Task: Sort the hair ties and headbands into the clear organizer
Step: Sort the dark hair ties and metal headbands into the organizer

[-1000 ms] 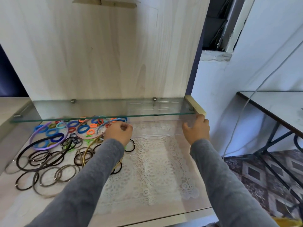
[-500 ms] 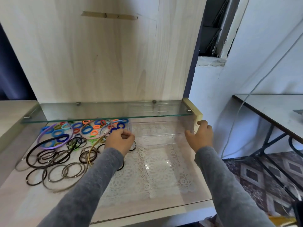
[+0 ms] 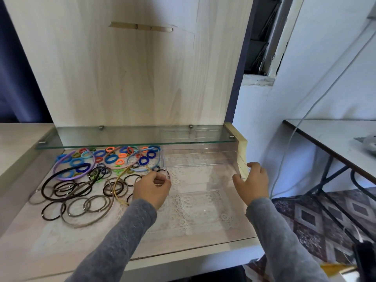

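**Q:** Where is the clear organizer (image 3: 203, 159)?

**Me:** On the right half of the worktop (image 3: 30, 241), toward the back edge. Its rear part is under the glass shelf (image 3: 132, 137) and its front part lies over the lace mat (image 3: 195, 212). Its right end is just beside the worktop's right edge. I cannot tell whether its base rests flat or is lifted. Clear partitions show inside, running left to right, but I could not count them.

**Q:** What are your hands doing?

**Me:** My left hand (image 3: 152, 190) has its fingers curled round the organizer's left wall, near the front-left corner. My right hand (image 3: 252, 184) has the thumb on the near side of the right wall and the fingers wrapped over the far side, clamping that wall. Both hands are gripping it, one at each end.

**Q:** And the items to sort?

**Me:** All are on the left half of the worktop.
- **Hair ties (image 3: 105, 158):** The blue, orange and green ones are at the back, partly under the shelf. The black and brown ones are spread toward the front-left corner.
- **Headbands (image 3: 67, 171):** They lie among the ties. I can see purple, black, light blue and tan ones. The tan one's end is close beside my left hand.
- **Nearest ties:** A few black ones lie just beside the organizer's left wall, partly hidden by my left hand.

**Q:** What else is in view?

**Me:** A side table (image 3: 335, 135) stands well apart on the right. A cable (image 3: 301, 123) hangs beside it.
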Tool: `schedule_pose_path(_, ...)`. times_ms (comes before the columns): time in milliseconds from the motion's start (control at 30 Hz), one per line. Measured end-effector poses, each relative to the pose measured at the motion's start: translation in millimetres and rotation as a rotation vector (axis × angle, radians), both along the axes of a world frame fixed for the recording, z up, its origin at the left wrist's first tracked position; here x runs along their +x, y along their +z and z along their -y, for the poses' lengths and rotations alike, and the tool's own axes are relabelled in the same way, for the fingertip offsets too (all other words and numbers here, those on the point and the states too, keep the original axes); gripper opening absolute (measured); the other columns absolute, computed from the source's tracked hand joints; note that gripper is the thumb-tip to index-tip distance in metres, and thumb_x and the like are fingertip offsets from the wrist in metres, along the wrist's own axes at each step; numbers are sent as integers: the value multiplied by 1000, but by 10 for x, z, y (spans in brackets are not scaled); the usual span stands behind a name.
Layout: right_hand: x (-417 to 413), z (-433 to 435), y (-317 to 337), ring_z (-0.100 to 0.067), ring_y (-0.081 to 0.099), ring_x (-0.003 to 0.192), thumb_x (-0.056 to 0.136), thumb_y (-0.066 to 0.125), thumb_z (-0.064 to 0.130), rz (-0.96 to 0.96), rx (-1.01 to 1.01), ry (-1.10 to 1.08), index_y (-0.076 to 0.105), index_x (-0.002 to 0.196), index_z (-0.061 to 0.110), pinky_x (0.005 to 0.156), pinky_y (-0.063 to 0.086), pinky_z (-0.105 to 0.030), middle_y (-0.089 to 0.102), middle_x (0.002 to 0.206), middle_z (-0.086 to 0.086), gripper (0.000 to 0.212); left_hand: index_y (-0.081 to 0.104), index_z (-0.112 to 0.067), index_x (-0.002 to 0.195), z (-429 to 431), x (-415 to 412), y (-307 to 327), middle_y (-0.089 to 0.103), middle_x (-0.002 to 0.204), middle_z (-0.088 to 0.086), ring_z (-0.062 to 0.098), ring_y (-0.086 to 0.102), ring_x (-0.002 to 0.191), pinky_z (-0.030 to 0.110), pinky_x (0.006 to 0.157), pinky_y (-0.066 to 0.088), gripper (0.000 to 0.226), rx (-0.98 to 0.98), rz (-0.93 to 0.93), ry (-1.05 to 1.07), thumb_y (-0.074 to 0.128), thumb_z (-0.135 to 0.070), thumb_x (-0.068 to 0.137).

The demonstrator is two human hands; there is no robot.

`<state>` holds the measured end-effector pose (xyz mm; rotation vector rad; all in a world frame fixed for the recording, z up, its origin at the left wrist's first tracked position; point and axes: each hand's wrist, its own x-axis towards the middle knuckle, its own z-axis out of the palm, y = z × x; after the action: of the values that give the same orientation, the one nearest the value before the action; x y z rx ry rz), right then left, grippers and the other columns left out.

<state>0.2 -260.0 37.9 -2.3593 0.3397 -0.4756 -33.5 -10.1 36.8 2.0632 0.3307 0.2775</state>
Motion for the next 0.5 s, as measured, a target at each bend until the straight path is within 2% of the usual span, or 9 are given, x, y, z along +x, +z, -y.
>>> schedule_pose_path(200,-79,-15,-92,-33,44,115,84,60,20,-30,-24,-7,42,128,5,94,40,-40,44,126,-16,50,67,-17,85,-20,-39,-116,64,80,-11,-2,56,72,9,57,37,5,4,-21,-25,67,-22,84)
schedule_pose_path(500,-79,-26,-195,-32,43,116,85,59,23,-105,-48,-6,42,127,4,98,39,-43,43,127,-16,49,66,-15,87,-11,6,-226,66,83,-5,1,56,71,11,58,37,8,29,-59,-50,66,-22,85)
